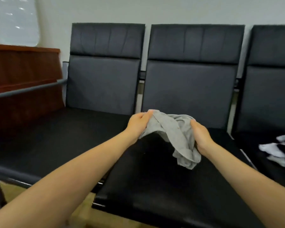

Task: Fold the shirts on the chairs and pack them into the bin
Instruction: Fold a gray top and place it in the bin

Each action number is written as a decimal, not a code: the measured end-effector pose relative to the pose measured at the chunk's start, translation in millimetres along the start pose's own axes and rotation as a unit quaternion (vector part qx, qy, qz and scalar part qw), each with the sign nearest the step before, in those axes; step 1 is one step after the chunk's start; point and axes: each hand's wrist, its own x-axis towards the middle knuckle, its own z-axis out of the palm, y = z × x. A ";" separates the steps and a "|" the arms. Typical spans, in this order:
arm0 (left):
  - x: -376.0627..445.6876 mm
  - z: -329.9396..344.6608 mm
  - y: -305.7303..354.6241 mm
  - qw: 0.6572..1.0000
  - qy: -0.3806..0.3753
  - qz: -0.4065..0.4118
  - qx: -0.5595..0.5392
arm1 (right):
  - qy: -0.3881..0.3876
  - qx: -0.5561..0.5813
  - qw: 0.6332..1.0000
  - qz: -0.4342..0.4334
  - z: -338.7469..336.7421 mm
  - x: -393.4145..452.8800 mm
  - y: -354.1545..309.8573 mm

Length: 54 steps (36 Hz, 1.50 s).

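At far left stands a wooden cabinet [23, 76]; next the left chair [102, 79], its seat bare; at centre, over the middle chair [191, 89], the left hand [138, 123] and right hand [201, 135] each grasp a crumpled grey shirt [176, 137] (its lower end dangling); at right, more clothes [276, 150] lie on the right chair [273, 83].

A crumpled grey shirt [174, 134] is held bunched above the middle chair [171, 186]; more shirts [276, 150] are heaped on the right chair [270, 89].
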 end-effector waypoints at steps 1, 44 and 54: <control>-0.8 3.5 -6.8 1.000 -0.003 0.000 0.022 | 0.025 0.003 0.999 0.022 -18.8 3.1 5.6; 0.5 -7.3 -40.4 0.994 -0.043 -0.053 -0.083 | 0.141 -0.458 0.861 -0.167 -112.2 59.8 45.1; 3.4 -26.3 -77.4 0.968 -0.001 -0.044 0.248 | 0.047 -0.559 0.734 -0.383 -34.4 6.5 53.0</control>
